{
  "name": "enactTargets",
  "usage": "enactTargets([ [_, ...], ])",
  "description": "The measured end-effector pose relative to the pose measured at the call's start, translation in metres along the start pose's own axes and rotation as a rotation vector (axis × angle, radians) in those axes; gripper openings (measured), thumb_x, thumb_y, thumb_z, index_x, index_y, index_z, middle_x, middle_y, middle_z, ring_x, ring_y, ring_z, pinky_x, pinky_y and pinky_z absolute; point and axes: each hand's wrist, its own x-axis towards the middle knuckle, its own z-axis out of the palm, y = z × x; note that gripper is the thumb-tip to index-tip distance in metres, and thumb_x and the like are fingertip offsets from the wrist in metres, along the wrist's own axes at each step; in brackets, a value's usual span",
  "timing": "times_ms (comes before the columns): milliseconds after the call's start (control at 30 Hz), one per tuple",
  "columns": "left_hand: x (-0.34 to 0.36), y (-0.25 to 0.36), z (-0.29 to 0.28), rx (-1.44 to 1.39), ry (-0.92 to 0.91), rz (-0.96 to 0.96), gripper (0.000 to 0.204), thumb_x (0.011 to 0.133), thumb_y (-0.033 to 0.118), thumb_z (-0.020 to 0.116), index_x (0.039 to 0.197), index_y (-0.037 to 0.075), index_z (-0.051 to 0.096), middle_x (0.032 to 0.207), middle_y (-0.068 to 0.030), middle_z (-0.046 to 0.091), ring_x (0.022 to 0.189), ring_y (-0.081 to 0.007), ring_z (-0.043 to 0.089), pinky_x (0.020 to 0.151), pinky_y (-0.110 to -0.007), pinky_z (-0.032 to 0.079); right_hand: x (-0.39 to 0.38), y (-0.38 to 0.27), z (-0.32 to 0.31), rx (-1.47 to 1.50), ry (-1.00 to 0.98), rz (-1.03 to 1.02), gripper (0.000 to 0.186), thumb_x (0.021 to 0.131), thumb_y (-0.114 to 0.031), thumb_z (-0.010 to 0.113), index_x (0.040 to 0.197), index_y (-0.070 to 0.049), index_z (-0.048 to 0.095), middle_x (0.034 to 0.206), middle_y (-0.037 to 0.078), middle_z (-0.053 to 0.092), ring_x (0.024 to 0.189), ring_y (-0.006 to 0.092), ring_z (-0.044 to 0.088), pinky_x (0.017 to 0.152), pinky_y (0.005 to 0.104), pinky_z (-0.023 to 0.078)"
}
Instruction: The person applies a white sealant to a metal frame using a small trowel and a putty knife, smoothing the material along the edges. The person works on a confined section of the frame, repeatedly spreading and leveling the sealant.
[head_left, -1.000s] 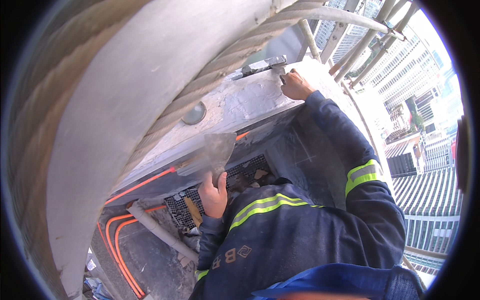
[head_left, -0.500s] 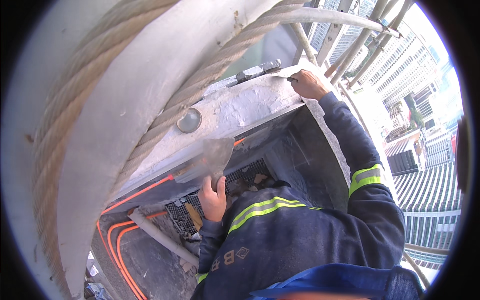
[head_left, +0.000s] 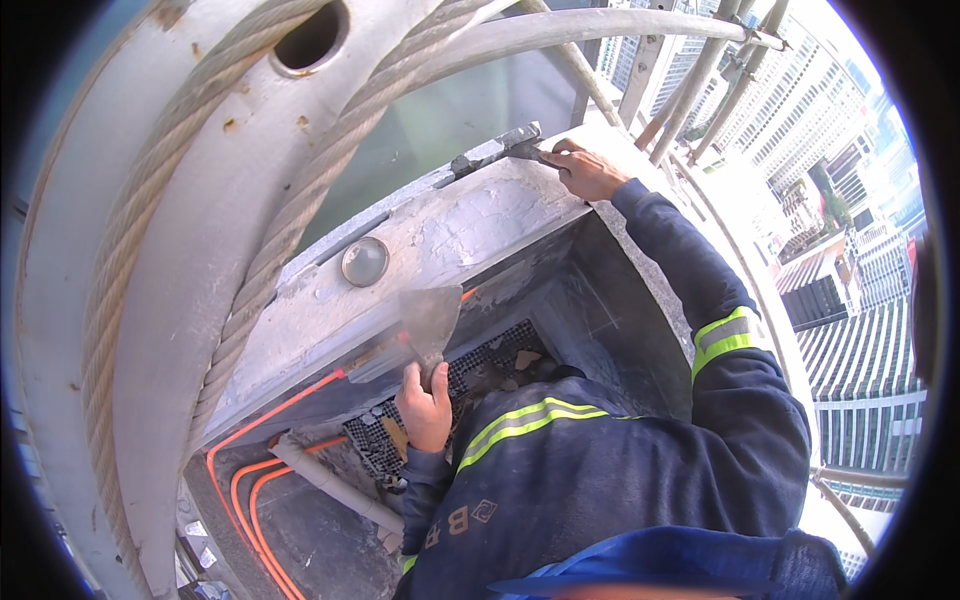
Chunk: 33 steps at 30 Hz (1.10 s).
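Observation:
My left hand [head_left: 427,408] is closed around the handle of a wide-bladed putty knife [head_left: 430,318], its grey blade pointing up and away from me. At the far end of the white ledge [head_left: 420,240], my right hand [head_left: 590,174] grips a smaller putty knife [head_left: 524,151]. That dark blade lies against the ledge's back edge, beside a rough grey strip [head_left: 480,160]. My fingers hide most of its handle. Patchy, smeared white coating covers the ledge top between the round glass light [head_left: 365,261] and my right hand.
Thick steel ropes [head_left: 290,225] run beside a white metal beam [head_left: 185,290] at the left. Below the ledge, orange cables [head_left: 240,500] and a pale pipe [head_left: 335,485] cross a recess with black grating [head_left: 370,435]. Poles [head_left: 710,85] stand at the upper right, high above city buildings.
My right hand has brought the smaller knife left, onto the ledge's back edge. The left hand still holds the wide knife over the recess. The view has shifted, showing more of the beam.

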Motion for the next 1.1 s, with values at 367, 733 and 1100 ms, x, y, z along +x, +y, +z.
enactTargets([
  [367,-0.003,0.014,0.01,0.014,0.03,-0.056,0.032,0.097,0.028,0.072,0.102,-0.002,0.061,0.088,-0.0253,0.067,0.082,-0.0496,0.065,0.07,-0.048,0.051,-0.009,0.029,-0.035,0.033,-0.132,-0.08,0.048,0.089,-0.005,0.054,0.135,-0.007,0.067,0.119,0.015,0.063,0.114,0.0324,0.063,0.101,0.0411,0.049],
  [733,-0.005,0.018,0.014,0.013,0.003,-0.184,0.031,0.098,0.026,0.071,0.102,-0.003,0.062,0.085,-0.0251,0.068,0.078,-0.0469,0.065,0.07,-0.045,0.052,0.037,0.05,-0.07,0.23,0.061,-0.037,0.027,0.093,-0.025,0.069,0.097,0.0,0.078,0.08,0.015,0.075,0.073,0.0264,0.071,0.07,0.0391,0.055],
  [1100,-0.013,0.03,0.03,0.067,0.019,-0.194,0.03,0.097,0.026,0.071,0.097,-0.002,0.063,0.083,-0.0233,0.068,0.076,-0.0442,0.066,0.07,-0.045,0.051,0.087,0.073,-0.051,0.228,-0.079,0.046,0.034,0.089,-0.034,0.075,0.088,0.0,0.077,0.073,0.011,0.07,0.068,0.0194,0.067,0.066,0.0364,0.054],
])
